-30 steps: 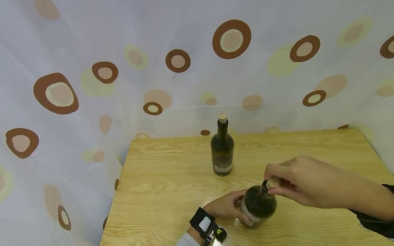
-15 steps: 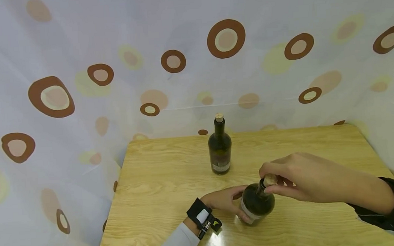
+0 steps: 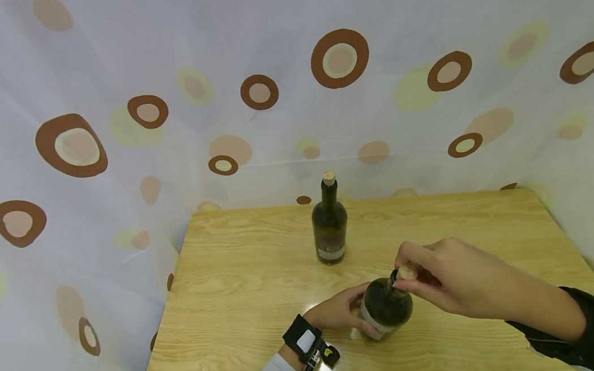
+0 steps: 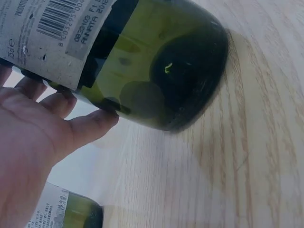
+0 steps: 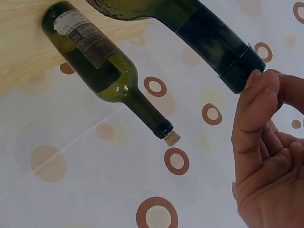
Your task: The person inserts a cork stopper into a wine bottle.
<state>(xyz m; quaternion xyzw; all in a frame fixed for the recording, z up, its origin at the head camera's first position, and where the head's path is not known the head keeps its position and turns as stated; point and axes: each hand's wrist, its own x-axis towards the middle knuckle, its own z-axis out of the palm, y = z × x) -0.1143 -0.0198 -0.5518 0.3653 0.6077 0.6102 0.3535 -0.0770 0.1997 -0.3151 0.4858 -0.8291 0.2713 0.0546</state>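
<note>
A dark green glass wine bottle [image 3: 390,306] stands near the front of the table, tilted slightly to the right. My left hand [image 3: 338,312] holds its body from the left, fingers and thumb spread round the label side. At the bottle's mouth, my right hand [image 3: 453,278] pinches a cork [image 3: 407,270] between thumb and fingers. From the right wrist view, the fingers [image 5: 256,102] hide that cork. Farther back, a second green wine bottle [image 3: 330,231] stands upright, with a cork [image 3: 329,178] sticking out of its neck.
The light wooden table [image 3: 230,269] reaches back to a white curtain [image 3: 278,45] with brown and beige rings, which also hangs at the left and right sides. A black strap with a small device [image 3: 306,342] sits on the left wrist.
Both hands stay on the near bottle and its cork, with only a slight shift of the right hand. The whole view has drifted a little as the head camera moved.
</note>
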